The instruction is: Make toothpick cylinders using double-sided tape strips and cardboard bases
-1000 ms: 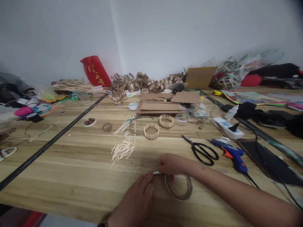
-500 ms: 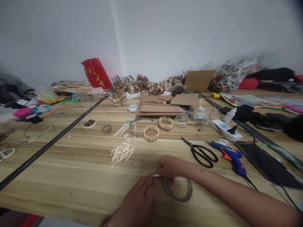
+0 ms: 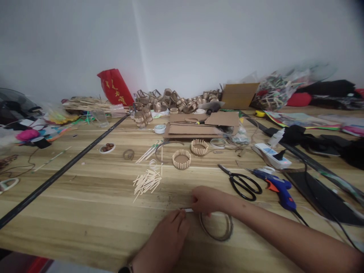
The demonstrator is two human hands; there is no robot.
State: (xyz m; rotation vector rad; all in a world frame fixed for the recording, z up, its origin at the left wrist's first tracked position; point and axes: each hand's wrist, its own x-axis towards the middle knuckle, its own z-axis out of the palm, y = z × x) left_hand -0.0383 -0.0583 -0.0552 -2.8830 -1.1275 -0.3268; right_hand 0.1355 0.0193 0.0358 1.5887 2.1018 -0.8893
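My left hand (image 3: 167, 239) lies near the table's front edge, fingers together, fingertips on a small white strip (image 3: 187, 209). My right hand (image 3: 206, 199) is curled and pinches the same strip at its other end, right at the rim of a brown cardboard ring (image 3: 216, 227) lying flat on the wooden table (image 3: 85, 204). A loose pile of short wooden sticks (image 3: 146, 181) lies to the left beyond my hands.
Black scissors (image 3: 241, 182) and a blue glue gun (image 3: 277, 185) lie to the right, with a white power strip (image 3: 272, 154) behind. Two stick-ringed hoops (image 3: 182, 158) sit mid-table before flat cardboard (image 3: 196, 129). Finished stick lanterns (image 3: 170, 99) and clutter line the wall.
Both hands stay nearly in place; my left fingertips have crept slightly toward the strip and the ring has shifted a little right.
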